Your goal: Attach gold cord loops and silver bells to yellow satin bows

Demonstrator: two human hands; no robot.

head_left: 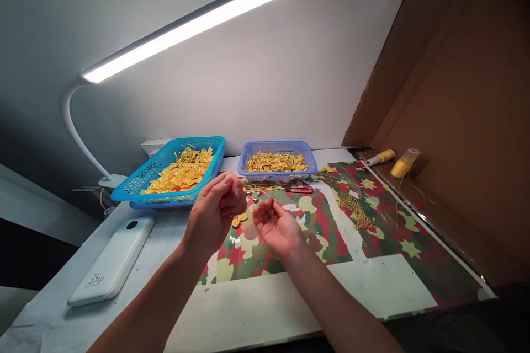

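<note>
My left hand is closed, thumb pressed against curled fingers; whatever it grips is hidden. My right hand is beside it, palm turned up, its thumb and fingertips pinched together. A thin pale strand seems to show at those fingertips, too fine to name. Small yellow ribbon pieces lie on the camouflage-patterned sheet between the hands. Just beyond them are small round metal bits, a bundle of gold cords and pink-handled snips.
A blue basket of yellow ribbon pieces stands at back left, a purple-blue basket of gold bows at back centre. Thread spools and tangled gold cords lie right. A white power bank lies left, beneath a lit lamp.
</note>
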